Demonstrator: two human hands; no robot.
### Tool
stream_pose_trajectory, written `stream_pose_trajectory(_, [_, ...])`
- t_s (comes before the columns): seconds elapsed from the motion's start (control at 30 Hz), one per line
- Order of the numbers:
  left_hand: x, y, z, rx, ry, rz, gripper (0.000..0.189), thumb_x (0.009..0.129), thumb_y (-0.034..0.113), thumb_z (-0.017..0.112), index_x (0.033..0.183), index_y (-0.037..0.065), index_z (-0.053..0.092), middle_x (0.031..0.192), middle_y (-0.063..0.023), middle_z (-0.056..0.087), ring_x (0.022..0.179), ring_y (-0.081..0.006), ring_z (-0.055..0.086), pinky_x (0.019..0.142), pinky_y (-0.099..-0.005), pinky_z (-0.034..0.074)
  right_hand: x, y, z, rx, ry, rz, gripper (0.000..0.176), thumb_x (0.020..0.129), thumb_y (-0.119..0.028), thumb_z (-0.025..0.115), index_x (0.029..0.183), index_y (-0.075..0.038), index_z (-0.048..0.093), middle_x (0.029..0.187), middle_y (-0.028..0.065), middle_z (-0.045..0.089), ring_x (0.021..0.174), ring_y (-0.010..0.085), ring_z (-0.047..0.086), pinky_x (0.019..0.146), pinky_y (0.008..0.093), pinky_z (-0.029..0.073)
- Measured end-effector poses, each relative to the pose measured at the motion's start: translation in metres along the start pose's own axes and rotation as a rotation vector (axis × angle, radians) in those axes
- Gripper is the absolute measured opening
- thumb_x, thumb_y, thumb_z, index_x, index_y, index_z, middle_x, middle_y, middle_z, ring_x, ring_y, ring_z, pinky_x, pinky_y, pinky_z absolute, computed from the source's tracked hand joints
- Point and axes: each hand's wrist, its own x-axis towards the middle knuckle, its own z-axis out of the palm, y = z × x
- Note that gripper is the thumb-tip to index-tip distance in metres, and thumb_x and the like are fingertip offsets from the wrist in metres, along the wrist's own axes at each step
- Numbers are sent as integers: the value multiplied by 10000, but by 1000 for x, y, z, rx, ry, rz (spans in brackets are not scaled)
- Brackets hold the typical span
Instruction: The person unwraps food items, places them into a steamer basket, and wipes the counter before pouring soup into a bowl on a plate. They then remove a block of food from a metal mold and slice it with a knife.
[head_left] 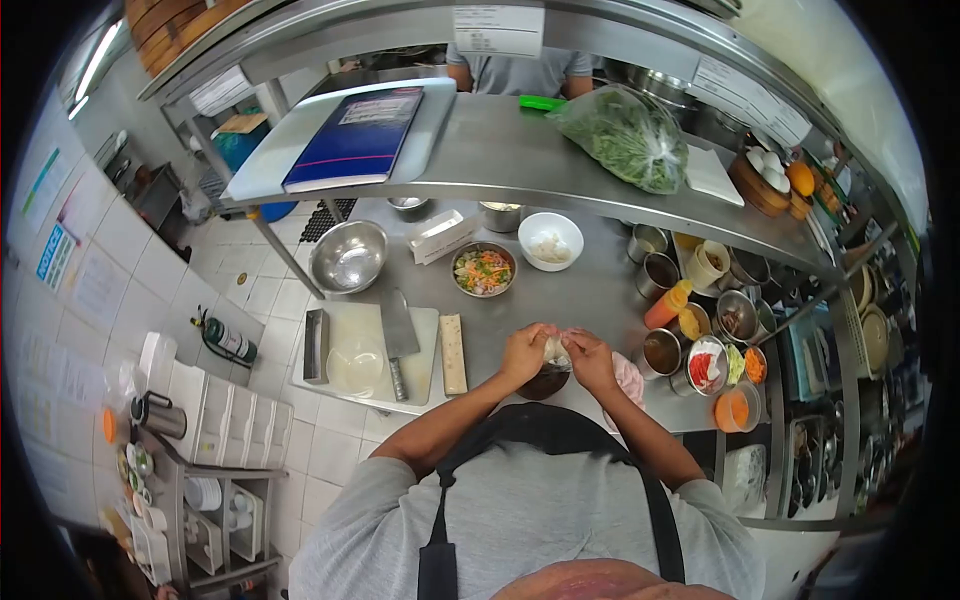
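My left hand [527,355] and my right hand [590,358] are close together at the front of the steel counter. Both have their fingers closed on a pale, soft, partly translucent piece [556,352], whose kind I cannot make out. It hangs just above a dark round bowl [543,383], partly hidden by my hands. A pinkish cloth [629,380] lies beside my right wrist. To the left are a long speckled block [453,355] and a cutting board [425,335] with a cleaver [398,325] and a round translucent sheet [355,368] on it.
Beyond my hands stand a bowl of chopped vegetables [484,270], a white bowl [550,243] and a steel bowl [348,257]. Several containers and a sauce bottle [668,305] crowd the right. A raised shelf [470,150] holds a blue book [360,138] and bagged greens [630,140]. Another person [520,75] stands behind it.
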Motion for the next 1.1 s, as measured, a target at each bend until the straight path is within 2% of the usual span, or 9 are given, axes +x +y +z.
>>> stream_pose_trajectory(0.07, [1,-16,-8,-149,0,-40,298,1109,190,548,1150,-11,763,1088,-116,789,951,-164,707,866,-327,557,-2,9,-7,-295,141,-243,177,964,-160,740,1069,-44,823,1082,191,769,1022,331,717,935,385,554])
stream_pose_trajectory(0.2, [-1,-20,-18,-281,-82,-79,285,1104,167,568,1163,-40,754,1111,-110,798,998,-141,703,916,-309,553,-15,18,-10,-196,174,-127,166,928,-162,761,1036,-59,834,991,168,762,936,328,712,878,423,556])
stream_pose_trajectory(0.33, [7,-7,-15,-241,-87,18,333,1140,212,525,1162,-34,748,1148,-74,764,1016,-112,663,934,-287,536,-16,-18,-15,-254,143,-127,120,941,-103,750,1004,-29,820,897,134,730,850,275,673,765,375,527])
stream_pose_trajectory(0.4, [4,-11,-21,-456,-72,-155,304,1124,199,558,1149,-34,751,1123,-107,784,1025,-126,684,946,-291,534,-23,-18,-17,-240,193,-91,113,942,-105,750,989,-26,817,871,136,722,835,271,672,745,376,523])
stream_pose_trajectory(0.47, [-2,-22,-21,-399,-74,-173,315,1129,212,554,1148,-35,748,1128,-99,783,1020,-125,679,942,-295,534,-14,2,-13,-205,109,-29,102,948,-89,740,973,-12,802,833,144,696,786,269,668,711,386,516])
stream_pose_trajectory(0.57, [16,-10,-26,-351,-23,-111,327,1135,224,550,1142,-39,743,1131,-85,779,1009,-118,664,933,-299,533,-16,-42,-18,-166,185,-131,106,921,-80,718,958,-31,804,831,154,687,756,325,675,698,415,527])
stream_pose_trajectory(0.9, [0,-1,-19,-374,-73,-107,332,1149,226,519,1138,-35,723,1235,-107,755,1085,-132,648,1014,-309,497,5,-20,-19,-192,157,-69,116,950,-92,694,979,-55,801,859,157,690,775,329,689,698,435,530])
stream_pose_trajectory(0.97, [-16,-4,-25,-311,-112,-92,340,1153,242,515,1161,-28,721,1274,-109,742,1095,-134,635,1031,-315,486,-11,-50,-23,-236,130,-174,121,951,-113,742,975,-4,786,826,146,684,726,273,658,681,377,509])
stream_pose_trajectory(1.1, [4,0,-27,-473,-96,-131,340,1160,260,500,1224,-11,694,1307,-115,731,1130,-143,627,1065,-319,469,-1,-33,-25,-165,156,-105,128,966,-125,743,985,-5,783,823,133,674,717,247,645,675,366,505])
